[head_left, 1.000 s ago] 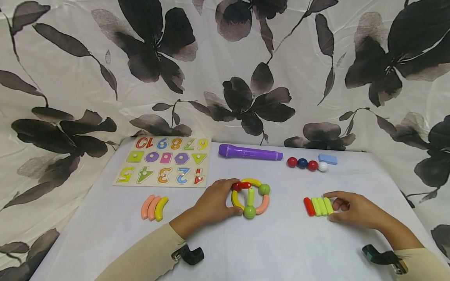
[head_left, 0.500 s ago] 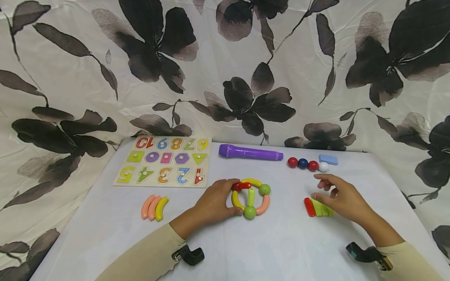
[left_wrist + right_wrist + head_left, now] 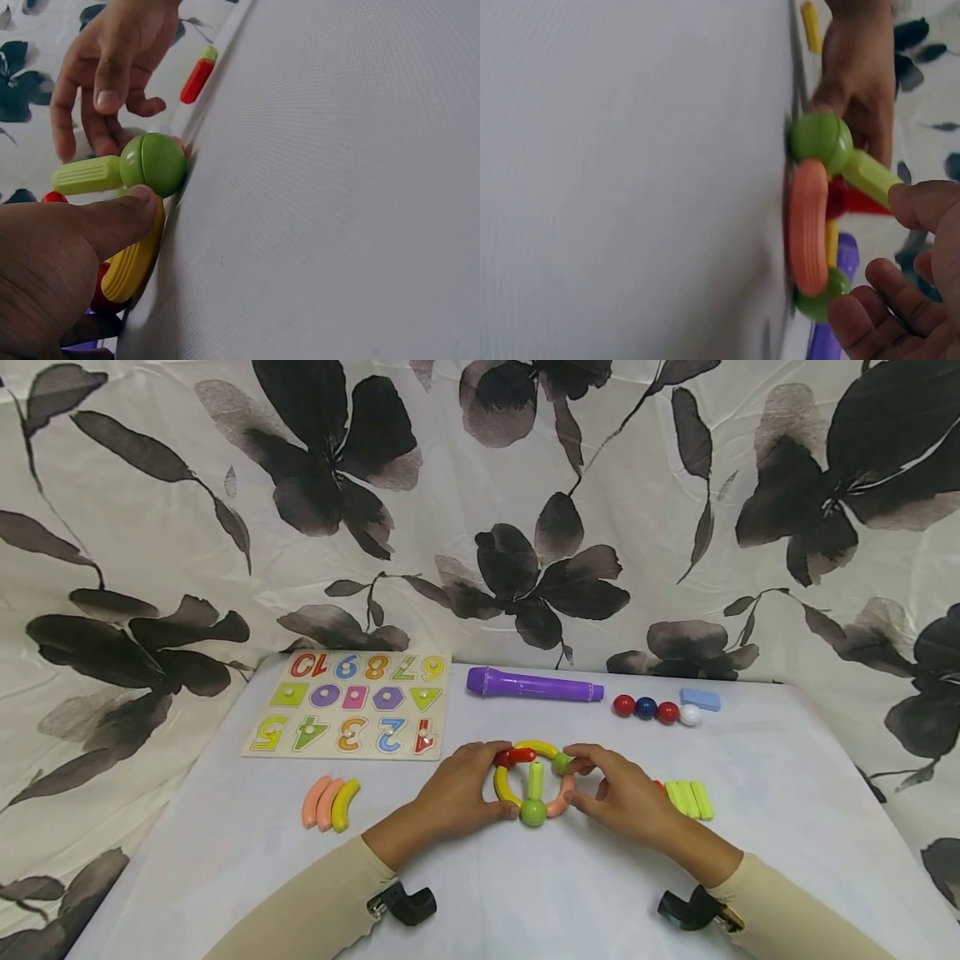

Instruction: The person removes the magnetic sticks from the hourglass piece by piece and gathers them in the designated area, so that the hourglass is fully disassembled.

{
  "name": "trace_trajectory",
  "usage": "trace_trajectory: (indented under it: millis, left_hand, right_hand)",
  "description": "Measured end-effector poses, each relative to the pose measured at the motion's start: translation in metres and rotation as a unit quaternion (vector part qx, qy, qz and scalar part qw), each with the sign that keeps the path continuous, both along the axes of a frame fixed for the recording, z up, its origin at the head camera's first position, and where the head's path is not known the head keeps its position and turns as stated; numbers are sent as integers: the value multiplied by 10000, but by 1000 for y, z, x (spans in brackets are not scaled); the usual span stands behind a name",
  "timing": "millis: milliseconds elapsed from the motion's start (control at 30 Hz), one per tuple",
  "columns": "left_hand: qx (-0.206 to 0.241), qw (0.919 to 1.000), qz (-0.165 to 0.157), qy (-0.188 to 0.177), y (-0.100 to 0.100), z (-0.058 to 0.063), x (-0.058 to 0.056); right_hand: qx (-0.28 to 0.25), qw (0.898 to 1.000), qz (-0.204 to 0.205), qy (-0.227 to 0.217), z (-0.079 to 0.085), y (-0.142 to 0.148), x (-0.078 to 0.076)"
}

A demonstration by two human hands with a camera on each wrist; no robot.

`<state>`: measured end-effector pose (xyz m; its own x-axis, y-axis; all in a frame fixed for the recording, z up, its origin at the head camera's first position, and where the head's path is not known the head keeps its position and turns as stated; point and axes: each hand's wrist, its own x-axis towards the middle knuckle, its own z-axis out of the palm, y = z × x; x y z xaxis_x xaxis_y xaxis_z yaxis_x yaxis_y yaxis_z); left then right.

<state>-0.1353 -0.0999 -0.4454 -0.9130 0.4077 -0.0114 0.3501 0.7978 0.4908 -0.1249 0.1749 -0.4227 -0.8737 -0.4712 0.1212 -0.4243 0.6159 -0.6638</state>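
Note:
A ring [image 3: 564,795] of curved yellow and salmon toy rods, joined by green and red balls, lies on the white table. A light green rod [image 3: 535,782] and a red rod [image 3: 522,756] rise from its balls. My left hand [image 3: 463,793] grips the ring's left side; its thumb presses the near green ball [image 3: 154,165] and its fingers reach the red one. My right hand [image 3: 626,797] is at the ring's right side, fingertips right at the far green ball [image 3: 821,296] and thumb near the salmon rod [image 3: 808,229]. In the right wrist view its fingers are loosely bent and apart.
Several light green rods [image 3: 688,799] and a red one lie right, partly behind my right hand. Curved rods [image 3: 330,803] lie left. Behind are a number puzzle board [image 3: 251,745], a purple microphone-shaped toy [image 3: 534,685], a row of balls [image 3: 645,708] and a blue block [image 3: 700,699].
My right hand has left the row of light green rods and moved left to the ring's right side. My left hand and the ring have stayed where they were.

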Motion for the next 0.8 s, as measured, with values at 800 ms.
trace_trajectory:
  millis: [800]
  left_hand:
    - [-2,9999,-78,134,-1,-1,0]
  right_hand:
    - [-420,9978,-40,-515,-13,-42,6]
